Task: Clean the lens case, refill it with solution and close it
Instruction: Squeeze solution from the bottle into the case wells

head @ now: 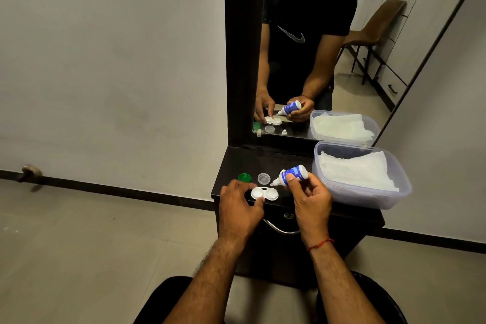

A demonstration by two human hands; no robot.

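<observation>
- Left hand pinches the white plastic two-well lens case lying open on the dark dresser top
- Right hand grips a small blue-and-white solution bottle, nozzle tilted over the case
- Green round cap and clear round cap sit just behind

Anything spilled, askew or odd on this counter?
Nothing stands out. The open lens case sits flat, green cap and clear cap behind it, solution bottle tilted toward it; no spill shows on the dark counter.
</observation>
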